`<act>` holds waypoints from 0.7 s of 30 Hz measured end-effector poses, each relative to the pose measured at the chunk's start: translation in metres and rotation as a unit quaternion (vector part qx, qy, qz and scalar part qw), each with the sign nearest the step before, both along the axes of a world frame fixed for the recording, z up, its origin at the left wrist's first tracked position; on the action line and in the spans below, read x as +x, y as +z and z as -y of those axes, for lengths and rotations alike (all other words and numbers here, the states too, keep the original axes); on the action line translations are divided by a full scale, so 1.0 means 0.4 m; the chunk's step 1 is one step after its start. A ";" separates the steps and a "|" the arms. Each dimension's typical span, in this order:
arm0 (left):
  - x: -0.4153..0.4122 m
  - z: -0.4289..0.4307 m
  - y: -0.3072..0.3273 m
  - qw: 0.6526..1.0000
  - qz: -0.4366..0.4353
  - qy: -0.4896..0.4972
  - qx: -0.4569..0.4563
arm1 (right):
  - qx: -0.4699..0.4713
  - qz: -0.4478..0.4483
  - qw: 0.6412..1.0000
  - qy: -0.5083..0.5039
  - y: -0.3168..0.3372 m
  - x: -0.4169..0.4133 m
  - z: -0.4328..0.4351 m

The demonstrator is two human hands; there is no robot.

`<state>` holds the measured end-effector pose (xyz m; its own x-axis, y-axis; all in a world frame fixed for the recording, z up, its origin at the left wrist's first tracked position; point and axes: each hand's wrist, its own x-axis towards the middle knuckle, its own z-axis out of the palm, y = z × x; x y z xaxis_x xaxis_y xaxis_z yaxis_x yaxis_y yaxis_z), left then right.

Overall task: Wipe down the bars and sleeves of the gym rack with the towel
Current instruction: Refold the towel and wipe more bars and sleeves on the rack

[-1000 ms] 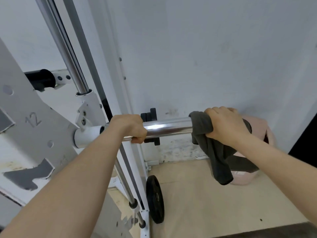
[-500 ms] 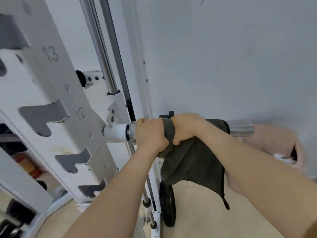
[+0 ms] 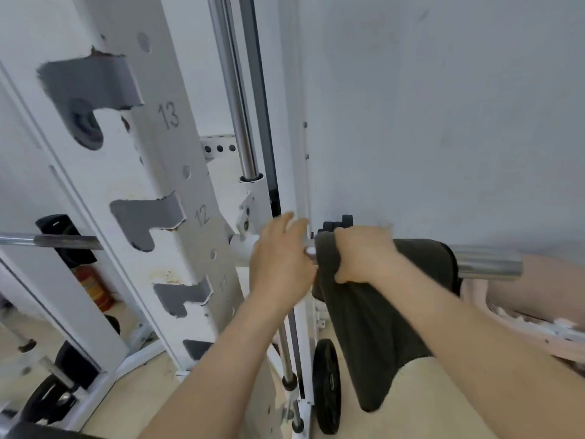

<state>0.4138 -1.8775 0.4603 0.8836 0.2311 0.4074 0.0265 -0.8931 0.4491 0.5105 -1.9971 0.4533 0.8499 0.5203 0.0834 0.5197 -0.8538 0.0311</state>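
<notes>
Dark towel (image 3: 373,327) is draped over the chrome sleeve (image 3: 487,264) of the rack bar, wrapped round its middle part, with the loose end hanging down toward the floor. The bare sleeve end sticks out to the right of the towel. Right hand (image 3: 364,258) is on top of the sleeve, fingers curled down over the towel and gripping it against the sleeve, forearm coming in from lower right, wrist about level. Left hand (image 3: 278,258) sits just beside it, at the sleeve's inner end near the white collar, touching the towel edge; fingers look loosely spread and lifted, not wrapped round anything, though they are motion-blurred. Left forearm rises from bottom centre. Behind: white notched upright (image 3: 177,185) numbered 13 and 12, vertical chrome guide rod (image 3: 234,90), black weight plate (image 3: 327,384) on the floor below the towel.
</notes>
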 end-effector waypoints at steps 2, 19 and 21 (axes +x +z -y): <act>0.021 -0.011 -0.002 0.999 -0.021 0.036 -0.007 | 0.048 0.144 0.988 0.006 -0.056 -0.052 -0.053; -0.053 0.008 -0.081 0.996 -0.078 0.023 0.019 | 0.078 0.127 0.989 -0.008 -0.078 -0.064 -0.115; -0.099 0.026 -0.099 0.996 -0.083 -0.001 -0.021 | 0.176 0.217 0.960 -0.002 -0.158 -0.126 -0.113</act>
